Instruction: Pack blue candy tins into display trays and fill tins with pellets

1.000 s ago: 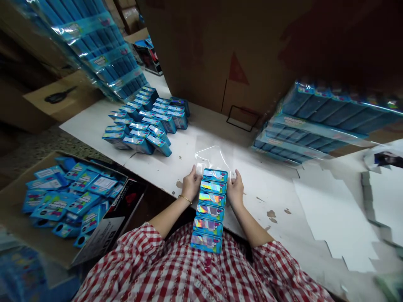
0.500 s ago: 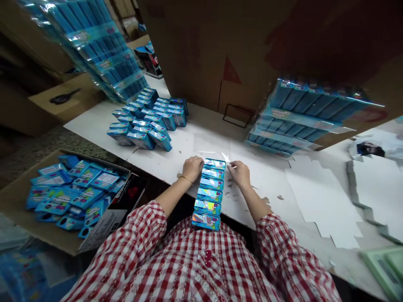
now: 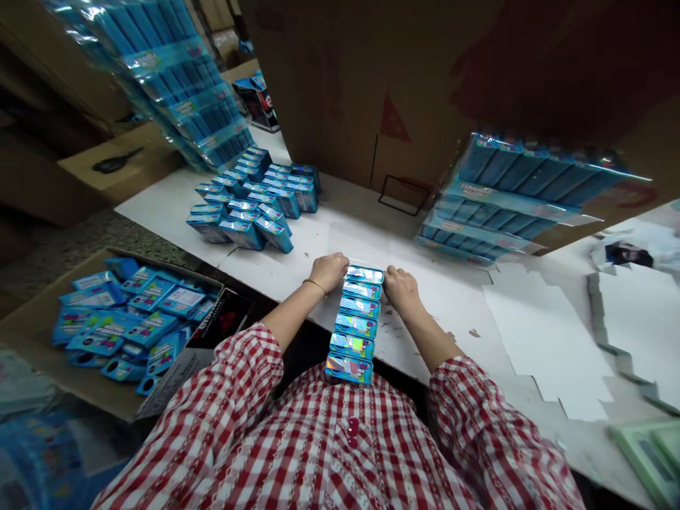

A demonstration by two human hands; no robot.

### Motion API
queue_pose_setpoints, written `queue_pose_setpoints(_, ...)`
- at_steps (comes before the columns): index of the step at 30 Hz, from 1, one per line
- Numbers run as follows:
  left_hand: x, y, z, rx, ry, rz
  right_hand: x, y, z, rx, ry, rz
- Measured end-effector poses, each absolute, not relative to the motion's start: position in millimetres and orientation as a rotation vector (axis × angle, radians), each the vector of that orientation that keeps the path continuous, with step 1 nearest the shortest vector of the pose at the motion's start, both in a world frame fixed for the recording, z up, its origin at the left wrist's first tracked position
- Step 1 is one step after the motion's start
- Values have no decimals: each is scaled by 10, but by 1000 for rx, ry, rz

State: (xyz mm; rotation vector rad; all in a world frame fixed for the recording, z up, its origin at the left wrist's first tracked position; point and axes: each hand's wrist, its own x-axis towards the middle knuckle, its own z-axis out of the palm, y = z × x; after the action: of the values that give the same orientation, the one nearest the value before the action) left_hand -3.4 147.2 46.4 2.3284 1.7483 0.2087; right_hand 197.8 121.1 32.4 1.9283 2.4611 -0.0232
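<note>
A column of several small blue boxes [image 3: 355, 326] runs from the white table's near part toward my body, with clear plastic film at its far end. My left hand [image 3: 329, 272] is closed at the far left corner, pinching the film's edge. At the far right corner my right hand [image 3: 400, 286] is closed in the same way on the film. The film is thin and hard to make out between the fingers.
Several blue boxes [image 3: 239, 230] stand grouped on the table [image 3: 340, 227] at the left. A carton [image 3: 26, 319] of blue boxes is at lower left. Wrapped packs [image 3: 489, 191] lean against a large cardboard box [image 3: 329, 106]. White card sheets [image 3: 542, 333] lie right.
Both hands have moved slightly up at the far end of the column. The right fingers have come in closer to its corner, and the film lies lower there.
</note>
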Motion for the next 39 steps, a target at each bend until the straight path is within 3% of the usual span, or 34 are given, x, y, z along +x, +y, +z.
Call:
queue_pose_setpoints(5,-51,1499,481,2258,1733,374,1925,1329,389,2314,2245,-250)
queue_pose_setpoints(10,-91,1473,483,2189,1752,466,1920,1131,361,2062,2409,77)
queue_pose_setpoints(13,-76,1469,502,2256,1726,441,1976,1075,336,1905,2501,105)
queue_pose_setpoints(19,-50,1472,581,2326,1694,493,1953,1172,458,2407,2425,-249)
queue_pose_setpoints(26,-76,1295,592,2426,1658,640,1859,1143,717,2399,2379,-426)
queue_pose_setpoints(30,-87,1186,547,2529,1666,760,1842,1017,734,2296,2480,-179)
queue_pose_setpoints(39,-259,842,250,2793,1434,1360,1893,653,394,1958,3137,864)
